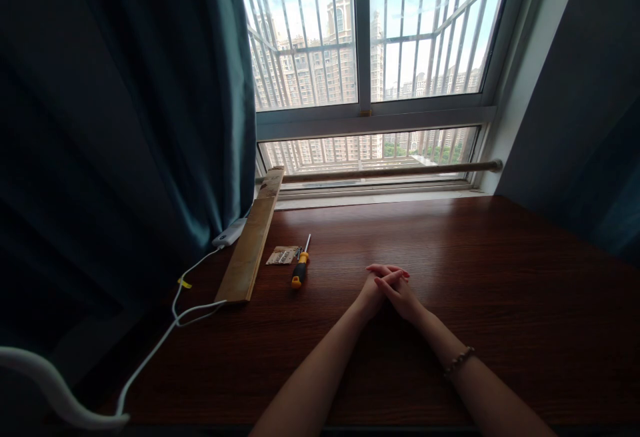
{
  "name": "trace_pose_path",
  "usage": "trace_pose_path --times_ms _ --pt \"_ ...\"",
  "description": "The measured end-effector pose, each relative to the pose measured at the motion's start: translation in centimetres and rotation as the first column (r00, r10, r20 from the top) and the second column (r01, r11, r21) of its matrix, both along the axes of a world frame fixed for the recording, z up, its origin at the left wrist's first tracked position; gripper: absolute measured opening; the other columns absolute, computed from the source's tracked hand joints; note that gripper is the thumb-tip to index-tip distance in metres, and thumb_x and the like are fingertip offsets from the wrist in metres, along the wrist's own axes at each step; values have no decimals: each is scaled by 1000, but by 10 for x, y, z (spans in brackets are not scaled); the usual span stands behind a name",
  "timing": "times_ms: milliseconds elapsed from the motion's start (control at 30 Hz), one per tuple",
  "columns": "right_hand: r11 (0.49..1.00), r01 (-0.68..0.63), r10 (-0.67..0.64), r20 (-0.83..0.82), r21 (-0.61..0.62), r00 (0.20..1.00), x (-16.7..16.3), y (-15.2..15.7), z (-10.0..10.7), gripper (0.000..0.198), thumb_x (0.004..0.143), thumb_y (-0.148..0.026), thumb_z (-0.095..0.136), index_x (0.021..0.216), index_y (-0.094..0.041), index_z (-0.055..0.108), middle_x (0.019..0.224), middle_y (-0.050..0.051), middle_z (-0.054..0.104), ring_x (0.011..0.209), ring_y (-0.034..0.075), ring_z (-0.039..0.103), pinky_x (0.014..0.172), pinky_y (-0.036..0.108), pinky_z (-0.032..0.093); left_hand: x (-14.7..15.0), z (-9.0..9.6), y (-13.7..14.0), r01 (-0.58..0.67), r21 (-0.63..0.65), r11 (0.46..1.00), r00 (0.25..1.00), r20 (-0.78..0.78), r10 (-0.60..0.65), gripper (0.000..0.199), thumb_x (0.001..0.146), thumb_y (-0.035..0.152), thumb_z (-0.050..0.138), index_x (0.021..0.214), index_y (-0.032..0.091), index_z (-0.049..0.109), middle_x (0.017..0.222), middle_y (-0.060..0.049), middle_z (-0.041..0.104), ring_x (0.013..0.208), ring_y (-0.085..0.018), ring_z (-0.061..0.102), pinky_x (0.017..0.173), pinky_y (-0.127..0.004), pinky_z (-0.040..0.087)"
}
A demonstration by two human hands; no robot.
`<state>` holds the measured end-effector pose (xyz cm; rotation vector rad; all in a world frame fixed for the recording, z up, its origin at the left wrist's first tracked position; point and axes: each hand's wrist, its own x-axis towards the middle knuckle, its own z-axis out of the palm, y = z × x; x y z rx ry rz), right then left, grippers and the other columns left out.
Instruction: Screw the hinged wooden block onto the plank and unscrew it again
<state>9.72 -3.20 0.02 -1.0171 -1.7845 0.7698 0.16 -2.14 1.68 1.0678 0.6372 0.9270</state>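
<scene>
My left hand (371, 294) and my right hand (403, 296) are clasped together on the dark wooden tabletop (480, 250), fingers laced over each other. No object shows in either one. A beaded bracelet (459, 361) circles my right wrist. To the left of my hands, apart from them, lies a screwdriver (301, 269) with a black and yellow handle, its metal shaft pointing toward the window. Beside it is a small flat packet (283, 255) with a few thin metal pieces, possibly screws, too small to make out.
A long wooden board (249, 250) lies at the left, its far end on the window sill. Past it are a white power strip (231, 232) and a looping white cable (150, 356). A blue curtain (215, 90) hangs left of the barred window (310, 37). A rail (400, 172) crosses low before the glass.
</scene>
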Motion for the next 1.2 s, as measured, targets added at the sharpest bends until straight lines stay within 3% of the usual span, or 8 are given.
trace_pose_path --times_ms 1200 --pt "1000 -25 25 -7 -17 1000 0 0 1 38 86 -43 43 116 -23 53 111 6 56 108 22 51 95 35 39 0 -3 1 18 28 999 1000 13 -19 25 69 34 62 81 12 61 82 -7 57 85 -23 55 77 -30 42"
